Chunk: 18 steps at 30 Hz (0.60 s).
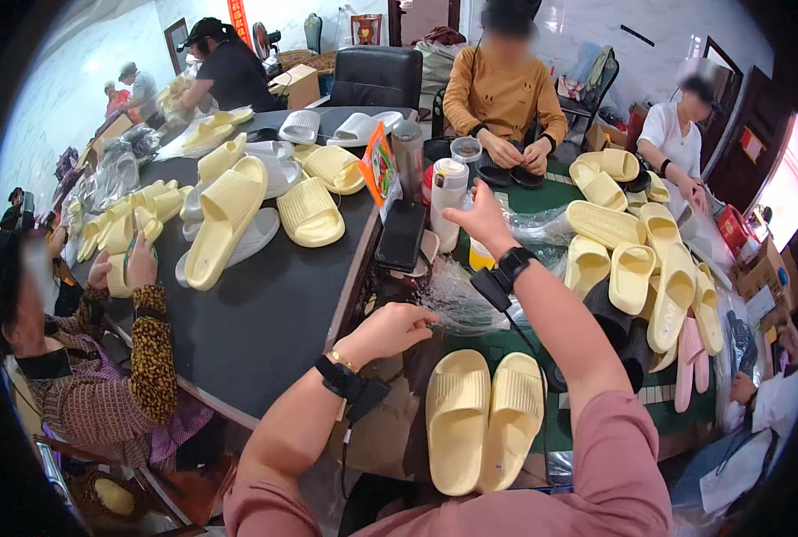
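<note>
My left hand [390,331] is closed, its fingertips pinched at the edge of a pile of clear plastic bags [471,300]. Beyond that pile my right hand [484,219] is raised beside a white bottle [448,201], thumb and forefinger apart. Nothing shows clearly in its grasp. Directly in front of my body lies a pair of pale yellow slide sandals, a left one [457,421] and a right one [513,421], side by side with toe openings facing away. Each wrist wears a black strapped device with a cable.
A black phone [401,234] and an orange packet [379,170] sit near the bottle. Yellow slides [672,295] and pink slides [688,362] heap at the right. More slides [229,219] cover the dark table [265,340] at left. Co-workers sit around, one opposite handling dark slides [529,170].
</note>
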Available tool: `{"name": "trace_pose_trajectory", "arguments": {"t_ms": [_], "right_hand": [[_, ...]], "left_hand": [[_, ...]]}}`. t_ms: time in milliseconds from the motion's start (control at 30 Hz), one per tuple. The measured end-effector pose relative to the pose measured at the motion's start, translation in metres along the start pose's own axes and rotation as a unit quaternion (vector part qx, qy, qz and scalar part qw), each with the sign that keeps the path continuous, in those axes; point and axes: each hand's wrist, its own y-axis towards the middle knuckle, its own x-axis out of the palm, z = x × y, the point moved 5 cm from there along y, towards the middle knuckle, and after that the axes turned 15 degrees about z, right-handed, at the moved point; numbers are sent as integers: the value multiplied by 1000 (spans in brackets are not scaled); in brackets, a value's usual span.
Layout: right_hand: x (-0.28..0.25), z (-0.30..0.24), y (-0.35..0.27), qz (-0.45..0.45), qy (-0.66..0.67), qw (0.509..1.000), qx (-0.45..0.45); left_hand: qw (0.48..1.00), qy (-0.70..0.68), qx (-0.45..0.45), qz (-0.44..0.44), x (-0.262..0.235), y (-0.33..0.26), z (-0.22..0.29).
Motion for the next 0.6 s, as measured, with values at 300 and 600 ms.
{"name": "trace_pose_trajectory", "arguments": {"t_ms": [300, 600], "right_hand": [[36, -4, 5, 24, -3, 995, 97], [-37, -80, 20, 70, 204, 975, -47]], "left_hand": [[1000, 30, -7, 3, -4, -1, -11], [997, 43, -9, 67, -13, 2, -3]]}}
